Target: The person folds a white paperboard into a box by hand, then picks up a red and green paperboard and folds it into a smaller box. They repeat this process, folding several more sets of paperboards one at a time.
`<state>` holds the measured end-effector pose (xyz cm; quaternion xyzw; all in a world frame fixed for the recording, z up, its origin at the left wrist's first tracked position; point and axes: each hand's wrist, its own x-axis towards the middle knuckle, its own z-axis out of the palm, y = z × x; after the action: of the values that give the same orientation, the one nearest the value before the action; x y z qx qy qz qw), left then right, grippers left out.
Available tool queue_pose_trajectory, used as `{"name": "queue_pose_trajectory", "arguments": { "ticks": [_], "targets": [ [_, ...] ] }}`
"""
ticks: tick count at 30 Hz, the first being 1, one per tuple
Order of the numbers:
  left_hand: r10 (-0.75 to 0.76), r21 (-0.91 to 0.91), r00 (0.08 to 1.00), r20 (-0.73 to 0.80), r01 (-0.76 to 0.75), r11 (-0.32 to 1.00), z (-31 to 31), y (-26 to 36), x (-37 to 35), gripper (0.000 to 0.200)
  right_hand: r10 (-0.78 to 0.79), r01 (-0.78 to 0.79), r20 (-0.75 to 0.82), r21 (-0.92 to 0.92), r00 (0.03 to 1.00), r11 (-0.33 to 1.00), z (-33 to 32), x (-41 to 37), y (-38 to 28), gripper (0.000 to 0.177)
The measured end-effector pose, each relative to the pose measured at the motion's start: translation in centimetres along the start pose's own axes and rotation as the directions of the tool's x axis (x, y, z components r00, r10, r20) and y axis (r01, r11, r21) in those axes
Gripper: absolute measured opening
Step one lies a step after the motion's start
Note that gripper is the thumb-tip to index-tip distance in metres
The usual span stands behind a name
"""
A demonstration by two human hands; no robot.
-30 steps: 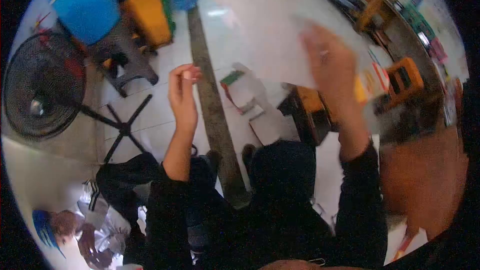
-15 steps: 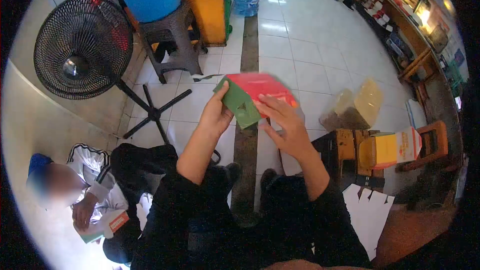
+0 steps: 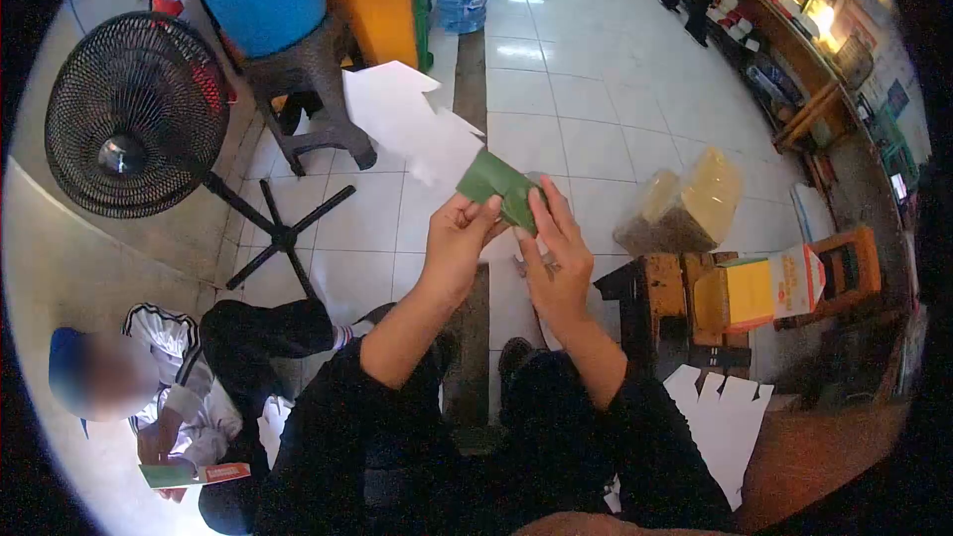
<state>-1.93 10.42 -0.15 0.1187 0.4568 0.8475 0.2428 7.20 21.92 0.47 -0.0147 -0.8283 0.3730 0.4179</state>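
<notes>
Between my hands is a partly folded cardboard box blank (image 3: pixel 417 129). Its white inner side faces up and reaches away toward the upper left, with cut flaps along the edges. The near end is a green panel (image 3: pixel 486 179), bent over. My left hand (image 3: pixel 459 246) pinches the lower left edge of this green end, thumb on top. My right hand (image 3: pixel 561 258) holds its right end, fingers on the green surface. Both hands are closed on the card, close together above the floor. The undersides of the blank are hidden.
A person (image 3: pixel 184 387) at lower left holds a similar card piece (image 3: pixel 199 474). A black fan (image 3: pixel 139 119) and a stool (image 3: pixel 308 99) bearing a blue container stand left. At right are a folded box (image 3: pixel 759 293) on a wooden stool, white blanks (image 3: pixel 720 427) and a plastic-wrapped bundle (image 3: pixel 685 208).
The blank has turned from its red and green outside to its white inside, opening toward the upper left. My hands have moved closer together. The seated person's card piece has tilted flatter.
</notes>
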Motion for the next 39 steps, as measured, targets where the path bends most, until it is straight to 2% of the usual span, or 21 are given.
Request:
{"name": "queue_pose_trajectory", "arguments": {
  "ticks": [1, 4, 7, 9, 15, 18, 24, 27, 33, 35, 38, 39],
  "targets": [
    [-0.006, 0.040, 0.999, 0.034, 0.005, 0.999, -0.3, -0.3, 0.0, 0.025, -0.019, 0.019, 0.013, -0.016, 1.000, 1.000, -0.1, 0.0, 0.2, 0.045],
    [-0.006, 0.164, 1.000, -0.012, 0.008, 0.986, -1.1, -0.2, -0.1, 0.025, -0.089, 0.092, 0.104, -0.031, 0.991, 0.995, -0.6, -0.1, 1.1, 0.046],
    [0.008, 0.027, 0.998, -0.061, -0.007, 1.000, -1.9, 1.8, -0.2, 0.023, -0.211, 0.211, 0.249, 0.028, 0.945, 0.977, -1.3, 0.1, 1.4, 0.045],
    [0.013, -0.057, 1.000, -0.010, -0.014, 0.998, -2.9, 1.6, 0.1, 0.022, -0.333, 0.326, 0.312, 0.075, 0.890, 0.942, -1.5, 0.6, 1.6, 0.043],
    [-0.070, -0.092, 0.997, -0.024, 0.067, 0.994, -0.8, -0.2, -1.9, 0.016, -0.285, 0.296, 0.116, -0.102, 0.952, 0.950, 0.2, -0.1, 1.0, 0.041],
    [-0.102, -0.130, 0.995, -0.021, 0.099, 0.987, -1.1, -1.2, -1.7, 0.014, -0.214, 0.226, 0.094, -0.148, 0.972, 0.963, 0.8, -0.4, 0.6, 0.040],
    [-0.245, -0.129, 0.970, 0.008, 0.244, 0.961, -2.8, 0.2, -0.8, 0.023, -0.268, 0.285, 0.267, -0.025, 0.926, 0.958, 0.4, -0.2, 1.7, 0.037],
    [-0.249, -0.153, 0.968, 0.022, 0.249, 0.956, -2.6, 0.3, -1.1, 0.023, -0.294, 0.308, 0.226, -0.029, 0.929, 0.951, 0.8, -0.2, 2.0, 0.036],
    [-0.247, -0.138, 0.968, 0.034, 0.249, 0.958, -1.6, -0.3, -1.4, 0.026, -0.090, 0.096, 0.080, -0.071, 0.993, 0.993, 2.2, -1.4, 1.2, 0.039],
    [-0.261, -0.129, 0.965, 0.036, 0.264, 0.956, -0.9, -1.0, -1.6, 0.031, -0.042, 0.055, 0.081, -0.164, 0.996, 0.985, 2.7, -1.7, 1.1, 0.044],
    [-0.212, 0.038, 0.974, 0.078, 0.210, 0.977, 0.4, -1.1, -2.2, 0.041, 0.018, 0.008, 0.121, -0.211, 0.992, 0.977, 2.4, -2.2, 0.3, 0.054],
    [-0.211, 0.083, 0.968, 0.135, 0.201, 0.976, 0.3, -0.9, -2.1, 0.044, 0.035, -0.006, 0.138, -0.208, 0.990, 0.978, 2.3, -2.1, 0.0, 0.059]
  ]
}}
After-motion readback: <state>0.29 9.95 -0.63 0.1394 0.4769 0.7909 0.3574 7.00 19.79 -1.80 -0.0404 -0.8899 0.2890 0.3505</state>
